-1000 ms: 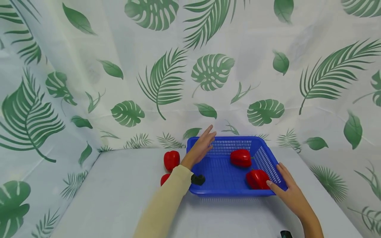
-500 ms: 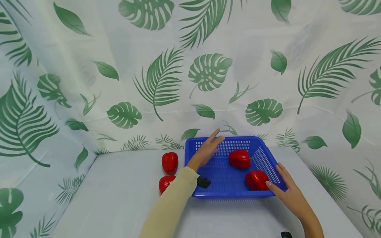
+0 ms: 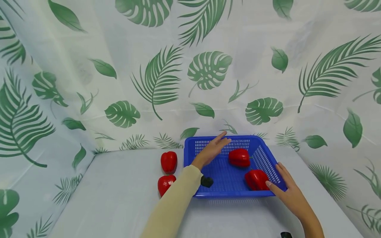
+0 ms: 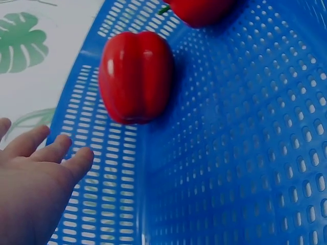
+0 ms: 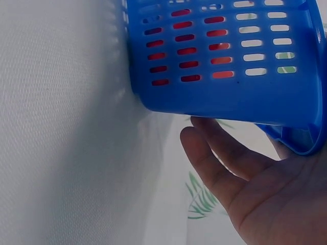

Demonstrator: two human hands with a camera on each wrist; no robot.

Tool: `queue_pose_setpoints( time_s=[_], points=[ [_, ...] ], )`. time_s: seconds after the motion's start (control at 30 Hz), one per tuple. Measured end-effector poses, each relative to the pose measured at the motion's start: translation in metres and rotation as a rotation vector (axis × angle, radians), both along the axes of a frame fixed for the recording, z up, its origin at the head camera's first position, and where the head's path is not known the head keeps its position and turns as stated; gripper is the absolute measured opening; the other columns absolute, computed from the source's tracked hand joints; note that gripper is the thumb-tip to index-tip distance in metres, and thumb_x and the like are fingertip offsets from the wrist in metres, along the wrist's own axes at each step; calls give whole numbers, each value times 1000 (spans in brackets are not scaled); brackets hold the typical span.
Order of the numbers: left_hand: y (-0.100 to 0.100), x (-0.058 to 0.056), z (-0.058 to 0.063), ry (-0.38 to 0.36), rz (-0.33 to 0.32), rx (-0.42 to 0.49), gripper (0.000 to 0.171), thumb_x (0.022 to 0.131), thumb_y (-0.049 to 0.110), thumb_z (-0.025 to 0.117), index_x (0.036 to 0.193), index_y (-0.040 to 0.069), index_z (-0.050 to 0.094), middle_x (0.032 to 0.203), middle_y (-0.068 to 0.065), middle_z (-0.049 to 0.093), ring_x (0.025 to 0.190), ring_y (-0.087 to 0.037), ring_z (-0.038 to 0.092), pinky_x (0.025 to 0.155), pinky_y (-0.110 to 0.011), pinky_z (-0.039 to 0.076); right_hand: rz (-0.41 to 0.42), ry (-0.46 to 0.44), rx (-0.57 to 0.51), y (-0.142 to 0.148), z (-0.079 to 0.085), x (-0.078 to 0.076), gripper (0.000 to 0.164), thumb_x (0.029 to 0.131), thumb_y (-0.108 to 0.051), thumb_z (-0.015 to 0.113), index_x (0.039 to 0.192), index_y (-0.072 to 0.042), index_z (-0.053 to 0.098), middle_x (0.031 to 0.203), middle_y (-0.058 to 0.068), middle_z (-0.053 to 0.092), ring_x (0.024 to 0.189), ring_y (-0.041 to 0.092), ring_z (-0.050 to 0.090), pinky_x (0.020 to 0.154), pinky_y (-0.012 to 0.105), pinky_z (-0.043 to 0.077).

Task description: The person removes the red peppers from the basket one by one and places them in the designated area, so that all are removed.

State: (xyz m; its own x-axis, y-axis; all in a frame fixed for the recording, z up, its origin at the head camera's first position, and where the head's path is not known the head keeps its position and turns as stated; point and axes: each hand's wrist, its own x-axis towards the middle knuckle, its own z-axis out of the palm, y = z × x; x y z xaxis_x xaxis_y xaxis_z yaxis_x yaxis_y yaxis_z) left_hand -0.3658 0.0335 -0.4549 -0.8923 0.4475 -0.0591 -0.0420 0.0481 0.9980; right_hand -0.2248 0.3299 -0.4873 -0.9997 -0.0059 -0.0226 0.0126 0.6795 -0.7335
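A blue plastic basket (image 3: 226, 193) with slotted walls stands on the table. Inside it, on the right side, lie two red bell peppers, one toward the back (image 3: 239, 157) and one at the front right corner (image 3: 256, 180). Over the basket's left part reaches my left hand (image 3: 209, 152), fingers extended and holding nothing; the left wrist view shows its fingertips overlapping the slotted wall, apart from the nearer pepper (image 4: 135, 76). My right hand (image 3: 290, 191) grips the basket's right front corner, thumb over the rim and fingers along the outside wall (image 5: 214, 97).
Left of the basket, two more red bell peppers, one behind (image 3: 168, 162) and one in front (image 3: 165, 184), sit on the white table (image 3: 119, 198); my left sleeve (image 3: 178, 198) partly covers the front one. A leaf-patterned curtain (image 3: 166, 125) hangs behind the table.
My left hand has moved right, farther over the basket, uncovering more of the front pepper on the table. My right hand keeps its grip on the corner. The head view has shifted slightly.
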Motion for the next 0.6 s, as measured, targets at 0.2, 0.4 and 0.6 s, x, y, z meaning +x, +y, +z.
queue_pose_setpoints(
  time_s=[0.2, 0.4, 0.6],
  points=[
    [12, -3, -6, 18, 27, -80, 72, 105, 57, 61, 168, 34, 37, 167, -4, 44, 156, -29, 37, 124, -59, 31, 4, 26, -33, 0, 2, 2, 96, 105, -47, 64, 172, -8, 8, 177, 22, -2, 155, 62, 6, 105, 88, 24],
    [22, -1, -16, 14, 26, -155, 71, 104, 53, 64, 167, 30, 41, 163, -8, 50, 152, -30, 43, 123, -59, 32, 1, 34, -46, 1, 3, 5, 95, 105, -46, 64, 172, -8, 8, 178, 21, -2, 155, 62, 5, 105, 88, 22],
    [27, 2, -27, 29, 18, -175, 67, 105, 44, 66, 165, 24, 45, 163, -10, 49, 152, -30, 44, 123, -58, 33, -5, 27, -49, 0, -1, 9, 95, 104, -45, 65, 173, -9, 10, 178, 20, 0, 155, 62, 8, 105, 88, 25]
  ],
)
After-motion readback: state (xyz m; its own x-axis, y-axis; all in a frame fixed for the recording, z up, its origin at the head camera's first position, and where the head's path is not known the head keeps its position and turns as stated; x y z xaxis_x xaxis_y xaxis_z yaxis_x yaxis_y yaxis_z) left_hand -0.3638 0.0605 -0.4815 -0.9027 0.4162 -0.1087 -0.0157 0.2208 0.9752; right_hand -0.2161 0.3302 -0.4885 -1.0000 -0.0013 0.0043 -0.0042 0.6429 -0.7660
